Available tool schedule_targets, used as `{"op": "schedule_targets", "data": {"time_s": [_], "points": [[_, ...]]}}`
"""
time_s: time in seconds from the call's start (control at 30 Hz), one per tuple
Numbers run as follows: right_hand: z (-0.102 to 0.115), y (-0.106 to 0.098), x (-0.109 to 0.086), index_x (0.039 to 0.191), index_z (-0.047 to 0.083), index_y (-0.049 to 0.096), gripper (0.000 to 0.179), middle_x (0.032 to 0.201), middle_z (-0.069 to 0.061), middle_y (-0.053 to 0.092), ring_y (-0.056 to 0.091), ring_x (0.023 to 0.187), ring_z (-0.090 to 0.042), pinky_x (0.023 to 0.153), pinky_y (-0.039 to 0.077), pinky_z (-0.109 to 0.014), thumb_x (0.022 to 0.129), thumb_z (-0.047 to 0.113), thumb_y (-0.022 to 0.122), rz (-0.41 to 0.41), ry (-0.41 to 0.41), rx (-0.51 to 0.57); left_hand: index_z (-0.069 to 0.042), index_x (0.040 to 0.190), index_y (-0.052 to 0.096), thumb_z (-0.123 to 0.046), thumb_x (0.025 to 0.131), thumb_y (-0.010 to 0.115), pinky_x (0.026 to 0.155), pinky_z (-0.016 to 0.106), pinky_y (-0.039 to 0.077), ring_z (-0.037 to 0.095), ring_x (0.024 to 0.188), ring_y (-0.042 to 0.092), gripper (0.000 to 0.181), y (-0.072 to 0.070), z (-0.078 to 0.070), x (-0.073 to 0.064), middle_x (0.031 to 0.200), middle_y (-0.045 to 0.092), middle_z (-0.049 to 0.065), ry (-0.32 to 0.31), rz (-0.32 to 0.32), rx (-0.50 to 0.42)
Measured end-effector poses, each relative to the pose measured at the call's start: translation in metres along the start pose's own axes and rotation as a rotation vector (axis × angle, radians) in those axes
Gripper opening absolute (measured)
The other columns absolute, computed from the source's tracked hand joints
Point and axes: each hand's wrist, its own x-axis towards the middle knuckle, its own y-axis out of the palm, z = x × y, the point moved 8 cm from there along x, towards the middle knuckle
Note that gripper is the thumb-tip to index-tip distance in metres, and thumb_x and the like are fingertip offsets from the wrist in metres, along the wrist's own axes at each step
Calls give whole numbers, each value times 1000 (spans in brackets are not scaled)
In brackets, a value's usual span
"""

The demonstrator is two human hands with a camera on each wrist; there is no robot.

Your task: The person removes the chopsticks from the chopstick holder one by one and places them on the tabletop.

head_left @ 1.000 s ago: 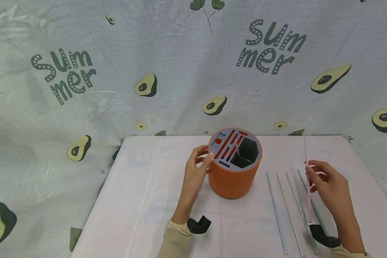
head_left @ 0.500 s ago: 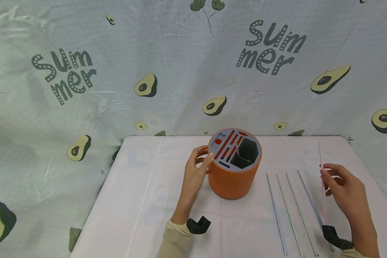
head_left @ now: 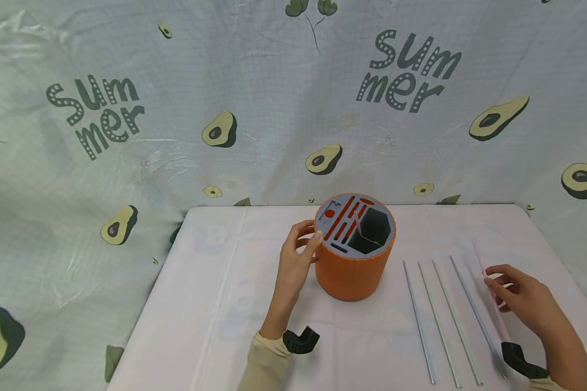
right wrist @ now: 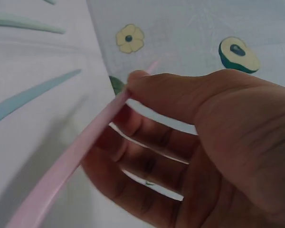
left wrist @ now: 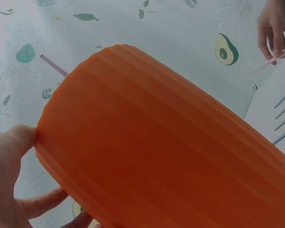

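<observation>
My left hand (head_left: pixel 295 266) grips the upper left side of an orange cylindrical holder (head_left: pixel 352 279), thumb by the rim. The holder stands on the table; its grey top (head_left: pixel 333 239) has slots and a dark hexagonal opening. A pink straw (head_left: pixel 358 224) sticks up from that opening. At the right, my right hand (head_left: pixel 525 298) pinches another pink straw (right wrist: pixel 71 152) between thumb and fingers; it slants over the table. Left of that hand lie several straws, among them a blue straw (head_left: pixel 474 309) and a pale green straw (head_left: pixel 439 326), side by side and apart.
A white cloth covers the table (head_left: pixel 225 304). Behind it hangs a curtain (head_left: pixel 269 108) with avocado prints and lettering. Black wrist mounts sit on the left wrist (head_left: pixel 300 340) and right wrist (head_left: pixel 520 363).
My right hand has moved right and slightly toward me with the pink straw, past the rightmost blue straw. The straw now tilts more. My left hand and the holder have stayed put.
</observation>
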Motion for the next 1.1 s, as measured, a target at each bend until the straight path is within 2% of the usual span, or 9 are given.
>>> {"op": "schedule_targets", "data": {"time_s": [0.13, 0.23, 0.4, 0.77, 1.1], "points": [[-12, 14, 3, 133, -7, 53, 38, 98, -17, 69, 64, 78, -18, 61, 59, -29, 107, 19, 59, 138, 40, -7, -24, 140, 61, -41, 101, 68, 84, 37, 61, 23, 113, 58, 43, 0, 1, 0, 139, 62, 5, -5, -3, 3], [-20, 21, 5, 131, -9, 55, 37, 95, -16, 68, 63, 78, -18, 62, 59, -31, 105, 16, 61, 184, 72, -4, -25, 140, 61, -41, 101, 68, 84, 37, 61, 23, 113, 58, 43, 0, 1, 0, 139, 62, 5, -9, -6, 4], [-27, 26, 6, 127, -9, 56, 37, 88, -10, 67, 62, 73, -18, 59, 55, -30, 103, 17, 65, 181, 101, -19, -25, 140, 61, -41, 101, 68, 83, 36, 60, 23, 113, 57, 43, 0, 1, 0, 138, 62, 5, -11, -5, 5], [-25, 27, 9, 123, -7, 57, 35, 78, -5, 63, 58, 67, -17, 58, 44, -31, 100, 16, 68, 96, 101, -64, -24, 140, 61, -41, 101, 68, 83, 37, 60, 23, 113, 57, 43, 0, 0, 0, 139, 61, 6, -2, -2, 5], [-25, 27, 9, 123, -6, 56, 37, 80, -6, 63, 59, 69, -17, 60, 46, -32, 100, 19, 69, 119, 112, -61, -24, 140, 61, -40, 101, 68, 83, 36, 60, 23, 113, 57, 43, 0, 0, -1, 139, 62, 6, 8, 0, 7]]}}
